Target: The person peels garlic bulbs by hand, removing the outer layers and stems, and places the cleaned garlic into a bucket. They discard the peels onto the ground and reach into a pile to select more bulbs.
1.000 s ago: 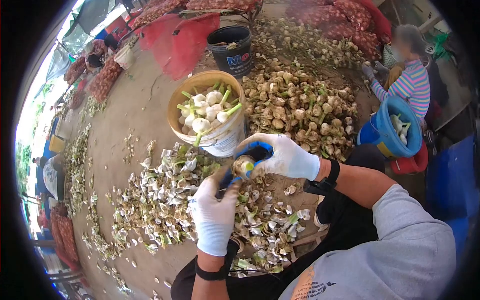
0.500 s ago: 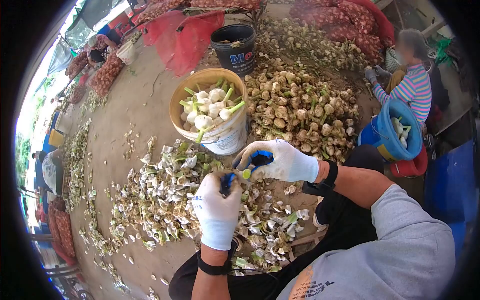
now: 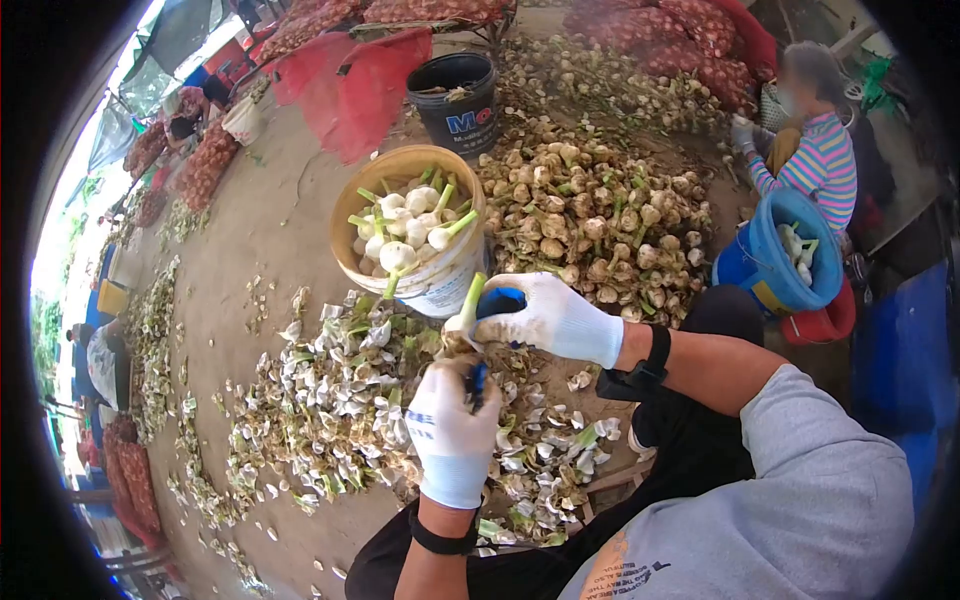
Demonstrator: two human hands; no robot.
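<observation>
A garlic bulb (image 3: 460, 330) with its green stem pointing up is between my gloved hands. My right hand (image 3: 540, 315) has its fingers wrapped round the bulb and the base of the stem. Just below, my left hand (image 3: 455, 415) is closed against the bulb's underside; what its fingertips hold is hidden. Beyond my hands stands a cream bucket (image 3: 455, 282) of peeled white garlic bulbs (image 3: 405, 220) with cut green stems. Unpeeled bulbs (image 3: 600, 215) are heaped to the right of that bucket, and peeled skins (image 3: 320, 400) are strewn below and left of it.
A black bucket (image 3: 455, 110) stands behind the cream one, beside red netting (image 3: 350, 85). At the right are a blue bucket (image 3: 780, 250) holding garlic and a red tub (image 3: 825, 318). A seated co-worker (image 3: 815, 150) is behind them. Red mesh sacks (image 3: 690, 45) are piled at the back.
The bulb has turned so its stem now points up. My left hand has shifted slightly right and down, and my right hand sits around the bulb's side. The whole view has moved slightly.
</observation>
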